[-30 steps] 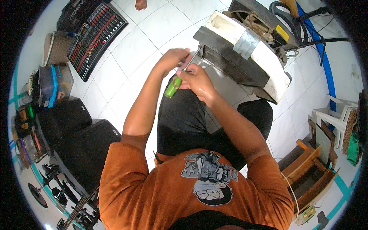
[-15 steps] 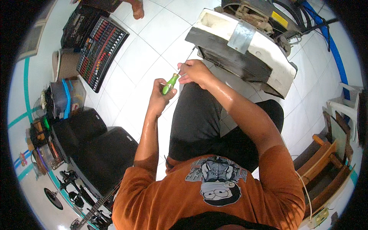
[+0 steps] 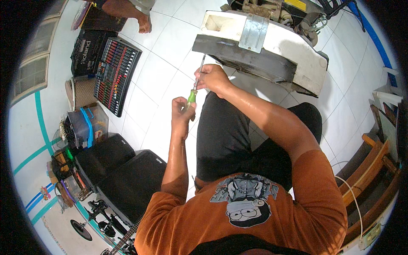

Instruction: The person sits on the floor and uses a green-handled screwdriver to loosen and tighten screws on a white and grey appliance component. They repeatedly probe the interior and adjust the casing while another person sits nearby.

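Observation:
A screwdriver with a green handle and a long metal shaft is held between my two hands. My left hand is closed around the back of its handle, hiding part of it. Further up, the fingers of my right hand pinch the shaft above the handle. The shaft's tip points away from me, close to the dark lower edge of a bulky white and dark grey machine casing. Whether the tip touches the casing I cannot tell. A bent metal plate is fixed across the casing's white side.
Dirty mechanical parts sit behind the casing. On the left are an audio mixer, black speakers and a clear box with blue latches. Another person's foot is at the far left. A wooden chair stands right.
The screwdriver has turned more upright, and my left hand now covers more of its handle. My right fingers have closed onto the shaft. The whole view has shifted slightly.

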A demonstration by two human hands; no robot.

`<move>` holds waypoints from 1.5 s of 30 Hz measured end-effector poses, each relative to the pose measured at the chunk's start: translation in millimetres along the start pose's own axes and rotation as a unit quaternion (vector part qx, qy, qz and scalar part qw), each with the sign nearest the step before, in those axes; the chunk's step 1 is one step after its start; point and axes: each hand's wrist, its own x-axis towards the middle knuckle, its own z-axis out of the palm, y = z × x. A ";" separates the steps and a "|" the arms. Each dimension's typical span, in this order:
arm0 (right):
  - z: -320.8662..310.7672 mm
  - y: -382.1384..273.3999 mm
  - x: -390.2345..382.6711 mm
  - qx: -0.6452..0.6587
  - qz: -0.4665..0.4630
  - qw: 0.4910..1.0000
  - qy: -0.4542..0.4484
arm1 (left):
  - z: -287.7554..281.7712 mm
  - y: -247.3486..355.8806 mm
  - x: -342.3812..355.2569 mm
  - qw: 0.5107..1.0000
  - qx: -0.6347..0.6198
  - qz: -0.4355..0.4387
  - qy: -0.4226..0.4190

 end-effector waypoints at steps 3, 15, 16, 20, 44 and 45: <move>1.5 -1.1 -1.3 0.031 0.006 0.999 0.003 | -12.3 7.0 5.0 0.939 -0.245 -0.218 -0.100; -1.6 -11.2 -3.0 -0.014 0.013 1.000 0.004 | -9.9 7.5 5.6 0.944 -0.243 -0.176 -0.140; -0.3 -9.9 -2.6 0.010 0.006 1.000 0.001 | -12.8 12.0 7.9 0.957 -0.181 -0.189 -0.128; 2.1 -5.0 3.3 0.029 0.013 0.999 0.028 | -2.8 10.0 11.3 0.992 -0.016 -0.113 -0.058; 0.5 -13.4 2.0 0.005 0.013 1.000 -0.006 | -19.2 2.0 8.1 0.971 -0.154 -0.131 -0.128; 0.4 -12.9 3.0 -0.015 0.011 1.000 0.005 | -13.2 -1.5 5.4 0.993 -0.081 -0.061 -0.068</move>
